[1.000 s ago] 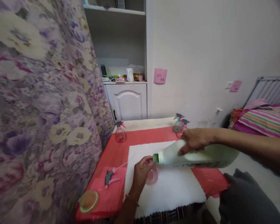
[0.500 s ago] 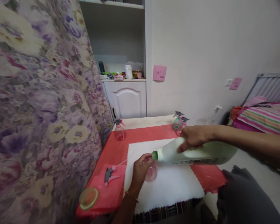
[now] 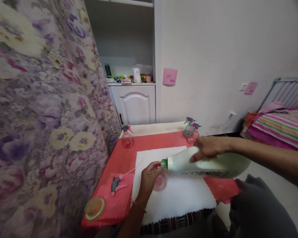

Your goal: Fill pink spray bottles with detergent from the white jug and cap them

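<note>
My right hand (image 3: 208, 147) grips a large pale green jug (image 3: 208, 164) tipped on its side, its green mouth pointing left. My left hand (image 3: 149, 178) is wrapped round a small clear pink spray bottle body (image 3: 161, 181) standing on a white cloth (image 3: 173, 195), right under the jug's mouth. The bottle has no top on it. A grey and pink spray head with its tube (image 3: 118, 182) lies on the pink sheet to the left. A round green-rimmed cap (image 3: 94, 208) lies near the table's front left corner.
A red table cover (image 3: 124, 158) carries a pink spray bottle (image 3: 126, 138) at the back left and two more spray bottles (image 3: 191, 131) at the back right. A floral curtain (image 3: 39, 115) hangs at the left. A white cabinet (image 3: 135, 104) stands behind; a striped bed (image 3: 280, 127) is at the right.
Both hands keep their holds. The jug's mouth has shifted slightly left, closer over the small bottle's opening; the view has shifted a little.
</note>
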The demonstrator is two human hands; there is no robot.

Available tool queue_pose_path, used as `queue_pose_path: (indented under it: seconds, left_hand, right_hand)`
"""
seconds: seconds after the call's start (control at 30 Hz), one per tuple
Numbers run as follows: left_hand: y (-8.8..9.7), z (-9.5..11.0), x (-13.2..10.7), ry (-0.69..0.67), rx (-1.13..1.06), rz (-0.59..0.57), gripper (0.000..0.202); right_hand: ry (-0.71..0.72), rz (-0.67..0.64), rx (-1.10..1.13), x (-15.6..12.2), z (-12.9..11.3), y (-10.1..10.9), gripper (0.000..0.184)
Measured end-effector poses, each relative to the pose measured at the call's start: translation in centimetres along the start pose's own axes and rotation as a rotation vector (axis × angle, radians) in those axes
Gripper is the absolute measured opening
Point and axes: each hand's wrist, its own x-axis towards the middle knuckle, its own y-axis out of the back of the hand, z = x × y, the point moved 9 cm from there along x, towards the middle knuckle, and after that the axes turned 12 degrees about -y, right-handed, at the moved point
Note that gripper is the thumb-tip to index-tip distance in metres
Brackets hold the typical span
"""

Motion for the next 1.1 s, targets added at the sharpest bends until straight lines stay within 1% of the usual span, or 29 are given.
queue_pose_path:
  seconds: [0.13, 0.23, 0.3, 0.37, 0.5, 0.6, 0.7, 0.83, 0.97, 1.1]
  left_hand:
    - [0.0, 0.0, 0.1, 0.002, 0.003, -0.003, 0.021]
    - [-0.1, -0.1, 0.2, 0.015, 0.007, -0.018, 0.021]
    - [-0.1, -0.1, 0.2, 0.023, 0.011, -0.037, 0.023]
    - [-0.1, 0.0, 0.1, 0.025, 0.018, -0.054, 0.024]
    - [0.0, 0.2, -0.1, 0.031, 0.028, -0.073, 0.029]
    - [0.2, 0.2, -0.1, 0.036, 0.017, -0.069, 0.038]
    - [0.3, 0.0, 0.0, 0.043, 0.001, -0.059, 0.044]
    - [0.4, 0.0, 0.1, 0.041, -0.011, -0.056, 0.045]
    - [0.9, 0.5, 0.1, 0.030, 0.006, -0.047, 0.042]
    - [1.4, 0.7, 0.1, 0.049, 0.080, -0.052, 0.039]
  right_hand:
    - [0.031, 0.000, 0.121, 0.8, 1.5, -0.7, 0.039]
    - [0.058, -0.028, 0.198, 1.0, 2.2, -0.9, 0.038]
    - [0.081, -0.052, 0.275, 0.9, 2.5, -0.8, 0.037]
    - [0.106, -0.048, 0.380, 0.8, 2.8, -0.3, 0.036]
    - [0.161, 0.024, 0.573, 1.1, 4.3, 0.9, 0.043]
    - [0.187, 0.070, 0.757, 2.1, 5.8, 1.1, 0.047]
    - [0.224, 0.151, 0.904, 3.2, 6.7, 1.2, 0.054]
    - [0.244, 0.257, 0.981, 4.3, 7.0, 0.9, 0.059]
    - [0.236, 0.292, 1.003, 4.9, 6.6, 0.6, 0.059]
    - [0.205, 0.340, 0.989, 5.5, 6.4, 0.2, 0.061]
